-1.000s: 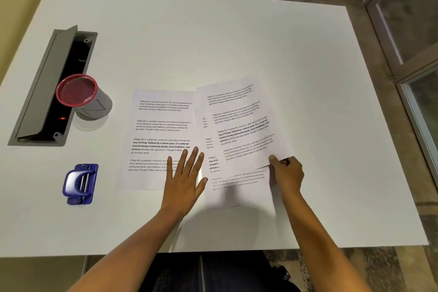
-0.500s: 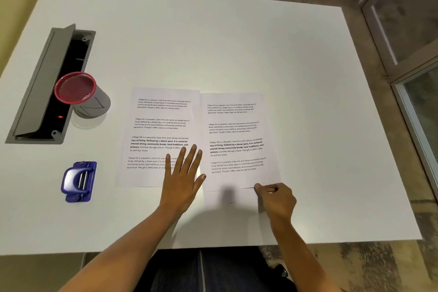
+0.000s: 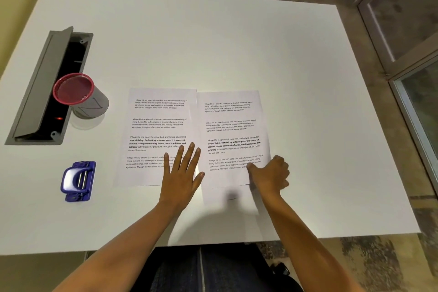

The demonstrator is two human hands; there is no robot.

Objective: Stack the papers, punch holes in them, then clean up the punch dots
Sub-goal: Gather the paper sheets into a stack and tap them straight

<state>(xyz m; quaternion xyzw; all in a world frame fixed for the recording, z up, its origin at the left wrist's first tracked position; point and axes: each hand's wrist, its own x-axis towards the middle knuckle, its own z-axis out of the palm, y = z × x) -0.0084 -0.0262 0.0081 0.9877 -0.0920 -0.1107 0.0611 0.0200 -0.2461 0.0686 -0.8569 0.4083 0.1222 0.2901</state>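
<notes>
— Papers?
— Side by side mid-tabletop [image 3: 237, 42], nearer the front edge: left sheet [image 3: 156, 123], right sheet [image 3: 231, 125].
— Hands?
— Left hand [image 3: 181, 174] spread flat, pressing the left sheet's near right corner. Right hand [image 3: 270, 176] curled, pinching the right sheet's near right corner.
— Hole punch [image 3: 78, 181]?
— By the left edge.

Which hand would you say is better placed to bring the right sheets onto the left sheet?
Right, likely: the right hand holds the right sheets at their near corner, while the left hand lies flat on the left sheet, steadying it.
</notes>
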